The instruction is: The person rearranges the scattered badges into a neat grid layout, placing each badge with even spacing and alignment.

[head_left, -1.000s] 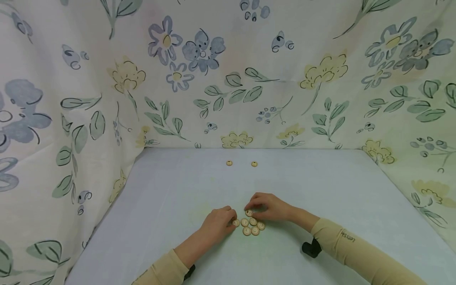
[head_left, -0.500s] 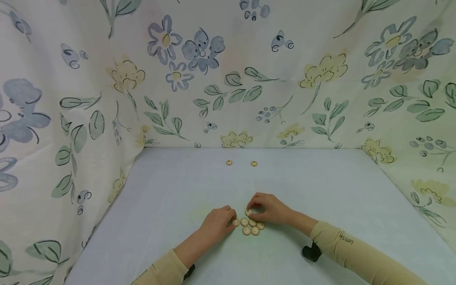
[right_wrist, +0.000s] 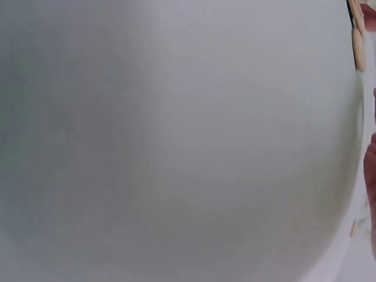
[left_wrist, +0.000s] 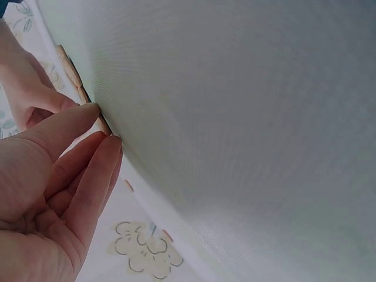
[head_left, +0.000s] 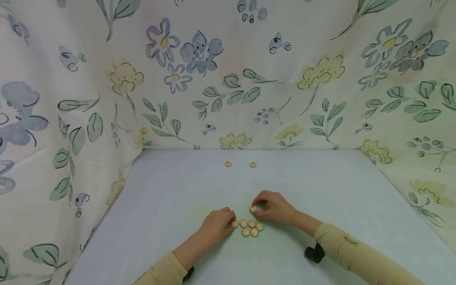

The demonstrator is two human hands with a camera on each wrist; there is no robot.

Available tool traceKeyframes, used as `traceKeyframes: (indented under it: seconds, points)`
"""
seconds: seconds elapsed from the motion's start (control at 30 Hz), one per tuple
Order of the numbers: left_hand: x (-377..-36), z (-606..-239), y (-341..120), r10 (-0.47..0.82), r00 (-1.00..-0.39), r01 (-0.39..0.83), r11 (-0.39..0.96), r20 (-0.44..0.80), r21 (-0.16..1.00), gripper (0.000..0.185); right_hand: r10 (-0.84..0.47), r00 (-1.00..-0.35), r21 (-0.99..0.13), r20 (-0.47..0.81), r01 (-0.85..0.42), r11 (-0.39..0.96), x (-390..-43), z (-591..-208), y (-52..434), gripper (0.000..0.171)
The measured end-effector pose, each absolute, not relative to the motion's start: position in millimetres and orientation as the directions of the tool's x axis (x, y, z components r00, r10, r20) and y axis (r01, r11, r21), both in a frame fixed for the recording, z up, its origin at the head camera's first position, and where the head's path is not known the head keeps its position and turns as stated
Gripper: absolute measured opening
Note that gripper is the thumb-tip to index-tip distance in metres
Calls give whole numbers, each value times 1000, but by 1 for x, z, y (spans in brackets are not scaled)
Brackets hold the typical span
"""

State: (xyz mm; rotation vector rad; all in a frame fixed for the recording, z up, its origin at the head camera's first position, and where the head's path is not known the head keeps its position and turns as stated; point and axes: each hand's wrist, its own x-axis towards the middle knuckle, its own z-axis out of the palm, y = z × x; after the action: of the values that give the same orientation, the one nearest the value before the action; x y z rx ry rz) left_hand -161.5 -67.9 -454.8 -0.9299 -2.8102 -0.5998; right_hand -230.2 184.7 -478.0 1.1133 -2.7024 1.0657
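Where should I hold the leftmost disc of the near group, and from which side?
Pinch the leftmost disc across its far and near rim, probably best from the left, where the left grip sits: it's round, lies low, and its right edge faces the next disc.

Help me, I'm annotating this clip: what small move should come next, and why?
Probably the right hand should ease its pinched disc toward the cluster: that disc is held apart, just beyond the cluster, while the left hand pinches another disc at the cluster's left side.
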Motion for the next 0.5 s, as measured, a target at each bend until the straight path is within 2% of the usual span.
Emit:
traceKeyframes:
  seconds: [0.3,0.5]
  points:
    - [-160,-453,-67,544,-808,589,740,225,325,14,-538,-803,-584,256,-572,576,-249,-474,203,20]
    - [-160,-453,-66,539,-815,579,744,213,334,13,-443,-863,-593,244,-494,636,-269,-476,217,19]
